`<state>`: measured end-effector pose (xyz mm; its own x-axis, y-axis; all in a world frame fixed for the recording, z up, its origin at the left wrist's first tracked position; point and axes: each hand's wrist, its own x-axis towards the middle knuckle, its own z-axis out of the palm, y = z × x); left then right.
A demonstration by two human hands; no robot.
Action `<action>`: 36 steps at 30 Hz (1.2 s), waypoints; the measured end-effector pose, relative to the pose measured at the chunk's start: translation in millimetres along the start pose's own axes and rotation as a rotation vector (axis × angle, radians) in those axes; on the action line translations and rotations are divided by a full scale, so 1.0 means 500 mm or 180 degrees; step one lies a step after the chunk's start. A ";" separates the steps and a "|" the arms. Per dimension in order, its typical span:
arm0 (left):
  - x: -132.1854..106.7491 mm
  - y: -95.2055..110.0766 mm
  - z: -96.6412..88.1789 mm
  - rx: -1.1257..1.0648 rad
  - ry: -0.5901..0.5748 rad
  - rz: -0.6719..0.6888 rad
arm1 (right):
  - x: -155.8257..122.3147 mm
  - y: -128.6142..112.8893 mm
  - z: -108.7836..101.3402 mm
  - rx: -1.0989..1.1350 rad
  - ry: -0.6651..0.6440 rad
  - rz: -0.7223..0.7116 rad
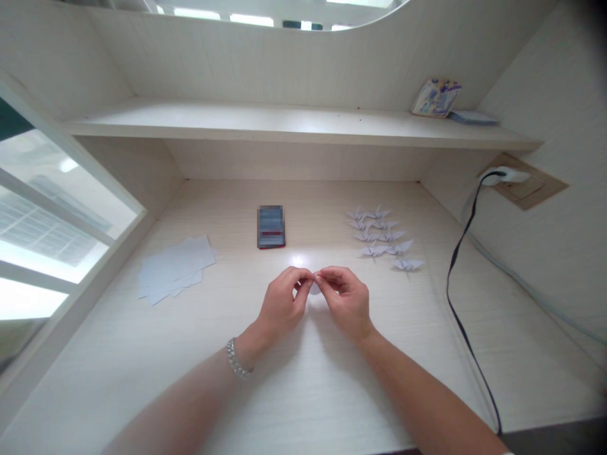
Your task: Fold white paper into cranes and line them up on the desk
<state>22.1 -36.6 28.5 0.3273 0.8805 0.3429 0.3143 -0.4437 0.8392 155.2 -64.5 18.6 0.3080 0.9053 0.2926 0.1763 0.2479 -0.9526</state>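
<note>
Between my fingertips, just above the desk, is a small piece of folded white paper [315, 289]. My left hand [286, 296] pinches it from the left, and a chain bracelet [236, 358] circles that wrist. My right hand [348, 299] pinches the same paper from the right, thumb and forefinger meeting close to the left ones. Most of the paper is hidden by the fingers, so its exact shape cannot be made out. To the right, several white paper cranes [379, 235] stand in rough rows. A loose pile of white paper sheets [177, 265] lies to the left.
Behind my hands lies a phone-like dark rectangle [271, 226] with a blurred face. A black cable [454, 265] runs from a wall socket [524, 182] down the desk's right side. On the shelf [246, 123] sits a colourful packet [436, 98]. A window frame [71, 183] borders the left.
</note>
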 end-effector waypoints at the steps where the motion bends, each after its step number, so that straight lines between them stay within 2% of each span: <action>1: 0.000 0.000 0.000 -0.0009 0.0018 -0.0014 | 0.001 -0.001 -0.001 -0.0044 -0.0009 -0.0039; 12: 0.000 0.001 -0.001 -0.0065 0.0036 -0.0044 | -0.001 -0.005 -0.004 -0.0216 -0.0044 -0.0147; 21: 0.002 -0.007 -0.001 -0.0260 -0.0034 -0.0094 | 0.002 -0.004 -0.005 -0.0173 -0.0122 -0.0006; 29: 0.000 -0.021 0.007 -0.0957 -0.0289 -0.0541 | 0.010 -0.006 -0.003 0.0345 -0.0188 0.0284; 36: 0.001 -0.033 0.009 -0.1320 -0.0338 -0.0738 | 0.015 0.002 -0.006 0.0528 -0.0328 0.0369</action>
<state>21.0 -29.5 13.0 0.3866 0.9168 0.1003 0.0150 -0.1150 0.9933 160.7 -58.4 19.9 0.2185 0.9594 0.1782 -0.0134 0.1856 -0.9825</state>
